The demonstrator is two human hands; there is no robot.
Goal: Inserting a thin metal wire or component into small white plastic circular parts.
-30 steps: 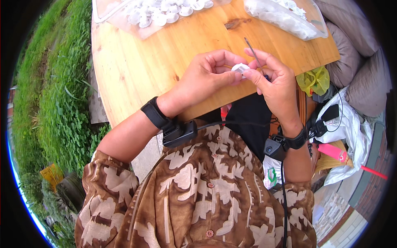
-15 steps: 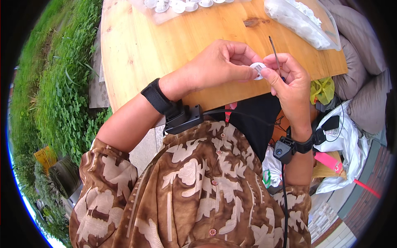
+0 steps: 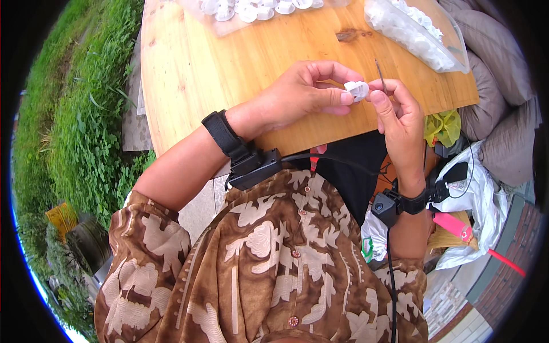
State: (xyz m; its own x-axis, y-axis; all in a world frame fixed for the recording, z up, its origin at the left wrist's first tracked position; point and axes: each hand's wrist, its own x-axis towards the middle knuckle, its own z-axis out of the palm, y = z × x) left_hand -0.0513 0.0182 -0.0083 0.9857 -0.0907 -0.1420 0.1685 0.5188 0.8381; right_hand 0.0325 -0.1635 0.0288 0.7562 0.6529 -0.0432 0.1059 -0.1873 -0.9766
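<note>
Over the wooden table's near edge, my left hand [image 3: 320, 90] is closed, pinching a small round white plastic part [image 3: 358, 91] between thumb and fingertips. The part is tilted, with its raised, slotted side partly showing. Just right of it, my right hand [image 3: 403, 117] curls round a thin screwdriver [image 3: 381, 74]. Its slim metal shaft sticks up past the fingers, pointing away from me, and its handle is hidden in the palm. The right fingertips are close beside the white part; whether they touch it I cannot tell.
On the wooden table [image 3: 229, 68], several similar white parts [image 3: 247, 12] lie on clear plastic at the far side. A clear tub [image 3: 417, 40] of white pieces stands far right. Beside the table are a yellow bag [image 3: 443, 127], white bags [image 3: 466, 200] and grey padded fabric [image 3: 486, 74].
The white part has turned from nearly face-on to tilted, showing its side. My right hand has shifted slightly left and its thumb has drawn off the part. The screwdriver tip has dropped a little.
</note>
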